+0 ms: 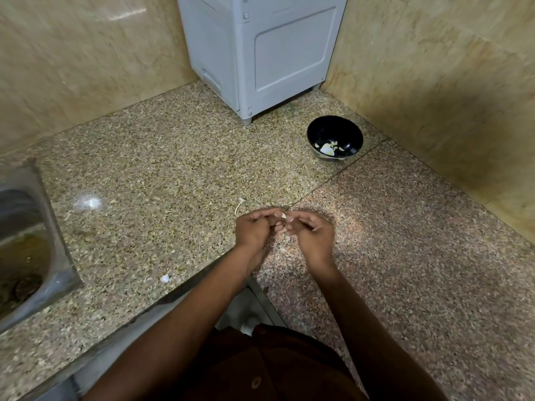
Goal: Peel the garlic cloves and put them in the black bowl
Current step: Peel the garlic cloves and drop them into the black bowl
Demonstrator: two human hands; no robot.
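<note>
A garlic clove [283, 216], pale and partly hidden, sits pinched between the left hand [254, 227] and right hand [312, 233] above the surface's [144, 169] front edge. Fingertips curl onto it; peeling likely goes best with one hand steadying it while the other lifts skin. Peeled cloves lie in the black bowl [335, 131] toward the far right corner. No legible writing appears.

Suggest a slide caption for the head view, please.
Both hands peel a garlic clove over the counter; black bowl waits.
</note>
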